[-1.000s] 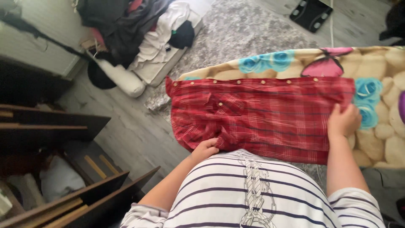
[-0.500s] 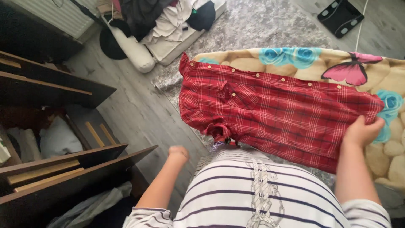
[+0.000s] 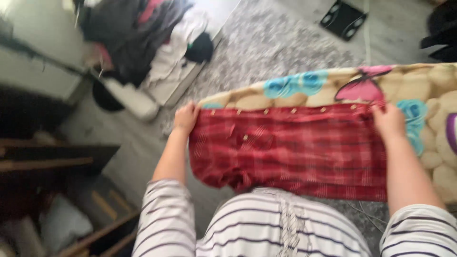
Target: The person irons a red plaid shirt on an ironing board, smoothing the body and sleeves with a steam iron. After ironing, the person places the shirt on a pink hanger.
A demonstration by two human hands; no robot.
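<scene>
Left hand (image 3: 186,117) pinches red plaid shirt (image 3: 290,147) at far-left corner | right hand (image 3: 389,121) pinches far-right corner | open dark drawers (image 3: 62,200) hold pale cloth (image 3: 59,222)

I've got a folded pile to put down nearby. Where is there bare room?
Free: the printed board cover beyond the red plaid shirt, and grey rug behind. Crowded: the clothes heap upper left, open drawers lower left.
</scene>
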